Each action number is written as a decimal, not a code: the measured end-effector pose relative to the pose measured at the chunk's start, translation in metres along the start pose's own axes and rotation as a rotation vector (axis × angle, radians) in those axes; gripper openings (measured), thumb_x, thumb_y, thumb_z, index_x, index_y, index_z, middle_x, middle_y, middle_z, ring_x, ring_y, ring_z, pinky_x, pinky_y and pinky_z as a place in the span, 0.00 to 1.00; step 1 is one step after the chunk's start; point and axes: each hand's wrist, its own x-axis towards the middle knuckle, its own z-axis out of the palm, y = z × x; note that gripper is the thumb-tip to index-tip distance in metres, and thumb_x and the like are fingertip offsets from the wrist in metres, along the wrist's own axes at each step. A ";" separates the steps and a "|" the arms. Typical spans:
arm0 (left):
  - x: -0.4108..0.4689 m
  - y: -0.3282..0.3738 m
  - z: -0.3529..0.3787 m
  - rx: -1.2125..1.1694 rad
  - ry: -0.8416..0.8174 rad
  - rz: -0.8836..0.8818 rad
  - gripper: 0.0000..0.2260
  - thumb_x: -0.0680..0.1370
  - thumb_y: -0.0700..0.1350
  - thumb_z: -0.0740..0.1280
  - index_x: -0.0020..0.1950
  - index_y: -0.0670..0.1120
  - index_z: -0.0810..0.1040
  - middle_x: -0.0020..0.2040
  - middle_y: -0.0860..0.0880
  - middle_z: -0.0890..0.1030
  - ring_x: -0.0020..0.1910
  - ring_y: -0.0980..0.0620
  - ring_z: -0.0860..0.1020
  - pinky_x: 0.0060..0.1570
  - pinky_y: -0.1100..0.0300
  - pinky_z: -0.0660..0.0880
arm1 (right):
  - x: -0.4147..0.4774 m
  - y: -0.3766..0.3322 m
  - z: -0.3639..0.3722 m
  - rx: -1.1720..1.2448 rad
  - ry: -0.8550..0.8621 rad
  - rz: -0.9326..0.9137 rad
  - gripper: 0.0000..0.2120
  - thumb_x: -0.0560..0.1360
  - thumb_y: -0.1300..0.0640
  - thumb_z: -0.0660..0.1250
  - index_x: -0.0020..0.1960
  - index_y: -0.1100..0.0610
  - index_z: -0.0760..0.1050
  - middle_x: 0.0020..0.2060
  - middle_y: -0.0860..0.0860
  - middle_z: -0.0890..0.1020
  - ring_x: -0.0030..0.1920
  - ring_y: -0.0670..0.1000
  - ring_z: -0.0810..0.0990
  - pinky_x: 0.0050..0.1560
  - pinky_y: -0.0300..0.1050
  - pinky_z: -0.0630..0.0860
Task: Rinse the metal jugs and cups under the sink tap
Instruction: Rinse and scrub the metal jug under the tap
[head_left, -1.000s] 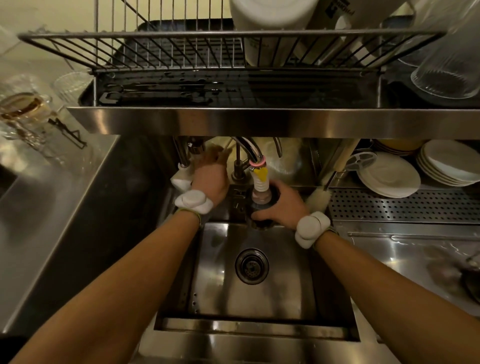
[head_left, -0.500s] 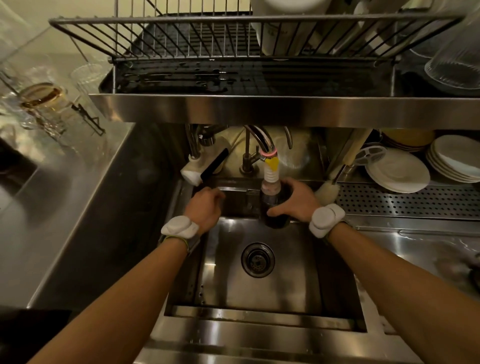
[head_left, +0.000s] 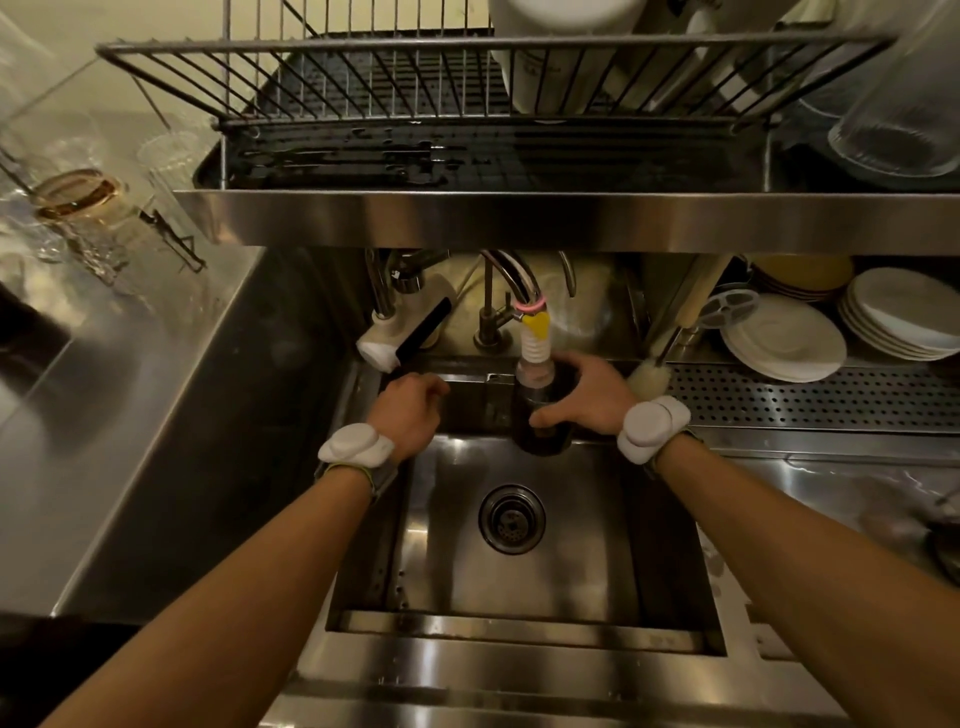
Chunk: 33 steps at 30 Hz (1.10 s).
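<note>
My right hand (head_left: 584, 397) grips a dark metal cup (head_left: 543, 434) upright at the back of the steel sink (head_left: 649, 545). The tap (head_left: 519, 283) ends in a yellow and white ribbed nozzle (head_left: 535, 345) that reaches into the cup's mouth. Whether water runs I cannot tell. My left hand (head_left: 410, 410) hovers at the sink's back left, fingers curled, holding nothing. Both wrists wear white bands.
A drain (head_left: 511, 518) sits mid-sink. A white-headed second faucet (head_left: 402, 332) hangs left of the tap. A steel shelf with a wire rack (head_left: 467, 156) overhangs the sink. White plates (head_left: 784, 338) and a brush (head_left: 649, 376) lie at the right; glasses (head_left: 78, 202) stand at the left.
My left hand came down from the faucet handle under the shelf to the sink's back left edge. The right hand has kept the cup under the nozzle.
</note>
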 end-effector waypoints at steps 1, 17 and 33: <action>-0.001 0.001 0.001 0.004 -0.001 0.001 0.12 0.79 0.40 0.59 0.60 0.46 0.78 0.61 0.43 0.77 0.60 0.43 0.76 0.60 0.53 0.71 | 0.000 0.000 -0.001 -0.013 0.040 0.009 0.36 0.59 0.59 0.80 0.65 0.55 0.71 0.55 0.48 0.77 0.56 0.47 0.75 0.56 0.41 0.70; -0.003 -0.002 0.001 0.005 -0.023 0.016 0.12 0.79 0.40 0.59 0.59 0.46 0.78 0.61 0.43 0.78 0.60 0.44 0.77 0.59 0.54 0.71 | -0.002 -0.002 0.001 -0.075 -0.026 -0.018 0.35 0.59 0.59 0.80 0.63 0.55 0.72 0.52 0.47 0.78 0.54 0.49 0.77 0.49 0.37 0.71; -0.002 0.000 0.000 -0.028 -0.020 0.024 0.12 0.79 0.41 0.60 0.60 0.47 0.77 0.59 0.43 0.80 0.58 0.43 0.78 0.58 0.53 0.73 | 0.002 0.005 0.003 -0.067 -0.016 0.012 0.35 0.59 0.58 0.80 0.64 0.55 0.72 0.56 0.49 0.78 0.55 0.50 0.76 0.54 0.41 0.71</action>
